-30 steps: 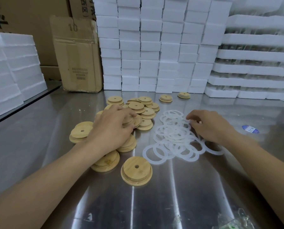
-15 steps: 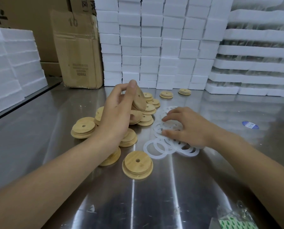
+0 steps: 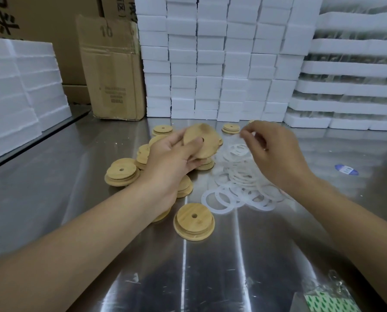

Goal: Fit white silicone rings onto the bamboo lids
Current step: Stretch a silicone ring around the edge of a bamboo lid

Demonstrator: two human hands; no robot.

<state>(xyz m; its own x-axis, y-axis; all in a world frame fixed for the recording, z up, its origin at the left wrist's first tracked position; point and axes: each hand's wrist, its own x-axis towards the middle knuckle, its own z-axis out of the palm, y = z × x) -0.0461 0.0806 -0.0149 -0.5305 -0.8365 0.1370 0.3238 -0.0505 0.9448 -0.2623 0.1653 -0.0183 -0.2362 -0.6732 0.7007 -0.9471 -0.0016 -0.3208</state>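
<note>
Nearest me on the shiny steel table (image 3: pixel 233 278) sits a lone round bamboo lid with a centre hole (image 3: pixel 194 221), just beside the loose heap of flat white silicone rings (image 3: pixel 233 192). Over the pile of bamboo lids (image 3: pixel 122 172) the left hand (image 3: pixel 172 158) grips a raised bamboo lid (image 3: pixel 201 138), thumb across its face. Near it, the right hand (image 3: pixel 275 154) hovers above the rings, fingertips pinching one blurred white ring (image 3: pixel 238 152). Behind stand a brown cardboard box (image 3: pixel 113 70) and stacked white foam blocks (image 3: pixel 210 59).
</note>
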